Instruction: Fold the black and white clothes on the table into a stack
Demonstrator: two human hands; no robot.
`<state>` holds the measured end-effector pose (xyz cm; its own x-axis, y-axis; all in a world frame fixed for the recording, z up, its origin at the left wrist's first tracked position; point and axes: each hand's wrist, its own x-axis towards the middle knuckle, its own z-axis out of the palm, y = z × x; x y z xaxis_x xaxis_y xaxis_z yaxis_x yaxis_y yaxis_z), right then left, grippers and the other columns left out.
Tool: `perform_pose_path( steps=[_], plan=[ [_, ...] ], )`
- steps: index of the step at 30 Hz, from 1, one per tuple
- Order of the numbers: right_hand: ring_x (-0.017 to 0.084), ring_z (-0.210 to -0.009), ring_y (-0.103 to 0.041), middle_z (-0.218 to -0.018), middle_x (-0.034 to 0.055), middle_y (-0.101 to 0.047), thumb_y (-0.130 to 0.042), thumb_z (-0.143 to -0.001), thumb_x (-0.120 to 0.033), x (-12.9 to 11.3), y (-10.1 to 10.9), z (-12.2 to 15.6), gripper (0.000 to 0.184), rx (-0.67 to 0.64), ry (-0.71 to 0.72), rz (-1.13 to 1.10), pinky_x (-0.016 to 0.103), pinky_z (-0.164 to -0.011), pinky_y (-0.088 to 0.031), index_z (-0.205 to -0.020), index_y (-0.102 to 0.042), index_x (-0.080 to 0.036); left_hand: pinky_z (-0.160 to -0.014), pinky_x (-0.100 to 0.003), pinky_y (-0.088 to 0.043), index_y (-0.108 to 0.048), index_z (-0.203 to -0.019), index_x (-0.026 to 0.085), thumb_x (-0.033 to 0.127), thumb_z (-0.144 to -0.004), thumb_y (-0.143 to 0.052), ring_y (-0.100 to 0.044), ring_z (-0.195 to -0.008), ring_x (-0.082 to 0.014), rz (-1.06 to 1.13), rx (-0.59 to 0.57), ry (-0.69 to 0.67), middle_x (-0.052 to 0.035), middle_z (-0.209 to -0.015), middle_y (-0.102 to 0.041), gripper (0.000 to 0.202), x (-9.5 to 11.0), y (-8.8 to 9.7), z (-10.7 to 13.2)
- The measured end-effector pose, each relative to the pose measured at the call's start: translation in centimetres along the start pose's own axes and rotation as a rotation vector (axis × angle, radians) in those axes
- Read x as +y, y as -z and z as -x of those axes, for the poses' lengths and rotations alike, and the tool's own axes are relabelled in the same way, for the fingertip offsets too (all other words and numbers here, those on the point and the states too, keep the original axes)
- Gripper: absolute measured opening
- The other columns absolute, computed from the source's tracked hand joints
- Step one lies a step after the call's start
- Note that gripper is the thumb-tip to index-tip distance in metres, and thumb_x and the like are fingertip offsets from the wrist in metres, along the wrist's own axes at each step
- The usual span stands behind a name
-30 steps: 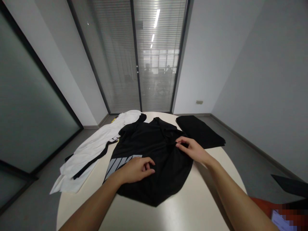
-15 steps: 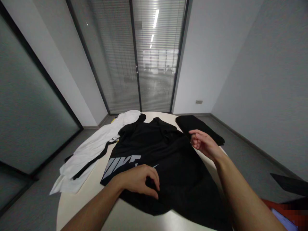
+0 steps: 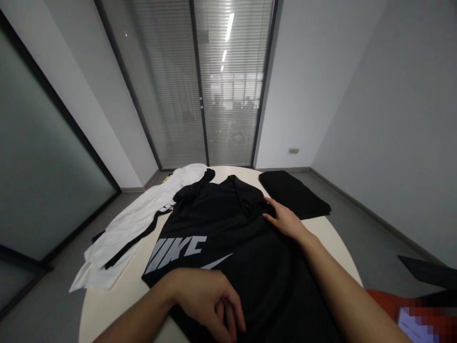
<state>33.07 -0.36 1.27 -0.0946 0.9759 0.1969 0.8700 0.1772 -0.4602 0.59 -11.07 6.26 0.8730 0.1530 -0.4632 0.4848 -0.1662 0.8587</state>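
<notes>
A black T-shirt [image 3: 250,257] lies spread out, its collar toward the far side. Grey NIKE lettering and a swoosh run across its left part. Over the near part of the shirt, my left hand [image 3: 210,300] is closed with curled fingers at the cloth; its fingertips are partly hidden. My right hand [image 3: 285,221] rests at the right sleeve side, thumb and fingers apart on the fabric. The bottom hem drops out of view at the lower edge.
A pale round table [image 3: 339,243] carries the clothes. White garments with black trim [image 3: 135,224] lie along its left side, and a folded black cloth [image 3: 296,193] lies at the far right. An orange-red item [image 3: 383,305] shows beyond the table at lower right.
My right hand has moved left onto the shirt. My left hand has come down closer to me, and the shirt's near part has shifted toward me, with the swoosh showing more.
</notes>
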Motion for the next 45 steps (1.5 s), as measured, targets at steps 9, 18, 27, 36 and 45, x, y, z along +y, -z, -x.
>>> perform_pose_path(
  steps=[9,18,27,36,45],
  plan=[
    [0.034,-0.126,-0.059,-0.154,0.0106,-0.044,-0.061,-0.089,-0.056,-1.6,0.1,0.5,0.072,-0.083,0.051,0.12,0.046,-0.102,-0.052,-0.153,-0.041,-0.03,-0.091,-0.036,-0.05,-0.072,-0.108,0.022,0.038,-0.091,-0.06,-0.066,-0.104,-0.026,-0.669,0.894,0.35,-0.0074,-0.111,-0.072,0.027,-2.0,4.6,3.2],
    [0.04,-0.144,-0.035,-0.161,0.0085,-0.037,-0.046,-0.093,-0.068,-2.4,-0.7,0.6,0.069,-0.242,0.039,0.279,0.065,-0.109,-0.037,-0.151,-0.046,-0.032,-0.121,-0.048,-0.028,-0.039,-0.154,0.026,0.059,-0.072,-0.077,-0.021,-0.153,-0.0356,-0.607,0.772,0.348,-0.0117,-0.166,-0.023,0.096,-4.9,4.8,3.7],
    [0.032,-0.153,-0.017,-0.167,0.0166,-0.015,-0.027,-0.101,-0.057,-0.8,-2.3,-1.9,0.072,-0.319,-0.024,0.315,0.054,-0.121,-0.023,-0.16,-0.026,-0.016,-0.102,-0.039,-0.047,-0.065,-0.111,0.025,0.046,-0.085,-0.068,-0.059,-0.118,-0.0255,-0.574,0.983,0.102,-0.0064,-0.125,-0.059,0.034,-6.8,6.8,3.6],
    [0.029,-0.154,-0.012,-0.167,0.0112,-0.014,-0.024,-0.099,-0.064,-0.1,-3.0,-2.9,0.074,-0.285,-0.043,0.266,0.056,-0.123,-0.016,-0.16,-0.025,-0.022,-0.058,-0.022,-0.041,-0.057,-0.073,0.018,0.058,-0.08,-0.072,-0.054,-0.061,-0.0106,-0.07,0.68,0.013,0.0028,-0.066,-0.06,0.044,-4.2,6.9,6.4],
    [0.03,-0.154,-0.013,-0.167,0.01,-0.015,-0.029,-0.097,-0.07,1.2,-2.8,-3.1,0.077,-0.314,0.025,0.239,0.057,-0.123,-0.016,-0.16,-0.026,-0.026,-0.046,-0.022,-0.043,-0.059,-0.114,0.019,0.067,-0.085,-0.062,-0.063,-0.049,-0.0134,0.237,0.227,0.164,-0.0062,-0.083,-0.076,0.056,-3.8,6.5,7.1]
  ],
)
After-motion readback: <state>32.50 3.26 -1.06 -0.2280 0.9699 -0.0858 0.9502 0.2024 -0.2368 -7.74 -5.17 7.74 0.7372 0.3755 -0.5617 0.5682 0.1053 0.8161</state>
